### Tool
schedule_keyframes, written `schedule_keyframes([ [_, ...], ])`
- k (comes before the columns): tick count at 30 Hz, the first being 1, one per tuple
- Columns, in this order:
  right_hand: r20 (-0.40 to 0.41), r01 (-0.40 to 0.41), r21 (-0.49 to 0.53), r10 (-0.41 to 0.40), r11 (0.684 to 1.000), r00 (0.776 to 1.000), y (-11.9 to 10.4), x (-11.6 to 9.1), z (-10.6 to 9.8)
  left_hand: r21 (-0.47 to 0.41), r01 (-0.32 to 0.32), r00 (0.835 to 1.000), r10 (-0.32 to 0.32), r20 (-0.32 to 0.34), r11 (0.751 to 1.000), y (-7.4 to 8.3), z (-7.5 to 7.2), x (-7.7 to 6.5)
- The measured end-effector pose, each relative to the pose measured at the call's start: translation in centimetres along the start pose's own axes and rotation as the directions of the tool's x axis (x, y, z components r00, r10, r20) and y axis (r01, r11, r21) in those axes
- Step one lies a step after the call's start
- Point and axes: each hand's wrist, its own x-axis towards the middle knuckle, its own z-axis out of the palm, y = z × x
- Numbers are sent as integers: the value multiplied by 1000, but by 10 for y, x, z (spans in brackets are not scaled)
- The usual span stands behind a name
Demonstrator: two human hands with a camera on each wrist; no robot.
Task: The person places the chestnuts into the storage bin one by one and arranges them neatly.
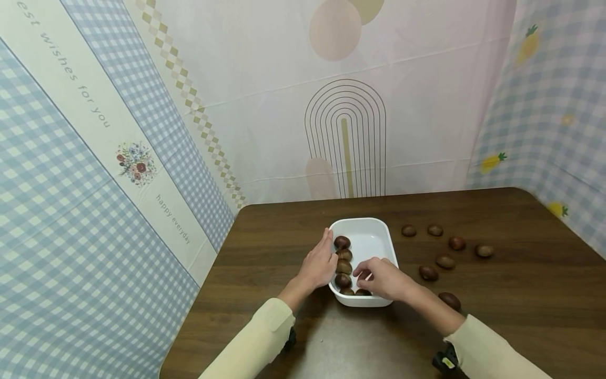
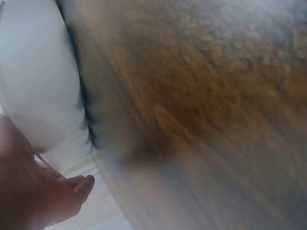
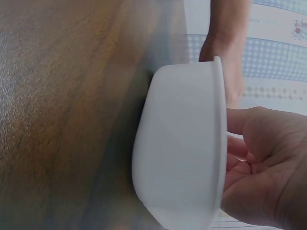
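Observation:
A white rectangular dish (image 1: 371, 245) with rounded corners stands on the table. Several brown chestnuts (image 1: 343, 267) line its left side, and another chestnut (image 1: 363, 292) lies along the near wall. Fingers extended, my left hand (image 1: 318, 264) rests against the dish's left rim. My right hand (image 1: 384, 279) reaches over the right rim, its bent fingers and thumb apart just above the near chestnuts. In the right wrist view, the dish's outer wall (image 3: 182, 139) hides the fingertips of that hand; no chestnut shows between thumb and fingers.
Loose chestnuts (image 1: 445, 261) are scattered on the dark wooden table (image 1: 521, 305) right of the dish, one chestnut (image 1: 449, 300) close by my right forearm. Behind the table hangs a patterned cloth (image 1: 265, 131), with checked cloth (image 1: 42, 173) on the left.

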Motion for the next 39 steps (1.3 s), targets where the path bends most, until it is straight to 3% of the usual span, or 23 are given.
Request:
schedule_keyframes([
  [5,-102,31,-7,-31,1000,994,0,-4,-12,-6,-4,1000,4,-4,1000,0,1,0],
  [9,-207,14,25,-8,1000,978,3,-12,-29,-9,-4,1000,4,2,1000,0,0,-1],
  [18,-403,-57,50,72,997,912,17,-52,-69,-8,-4,1000,4,3,1000,2,-1,0],
  [29,-452,-113,90,141,990,881,48,-98,-87,-17,-3,1000,4,2,1000,1,-1,-2],
  [39,-418,-211,138,250,968,873,75,-129,-79,-17,-1,1000,1,-1,1000,1,0,-1],
])
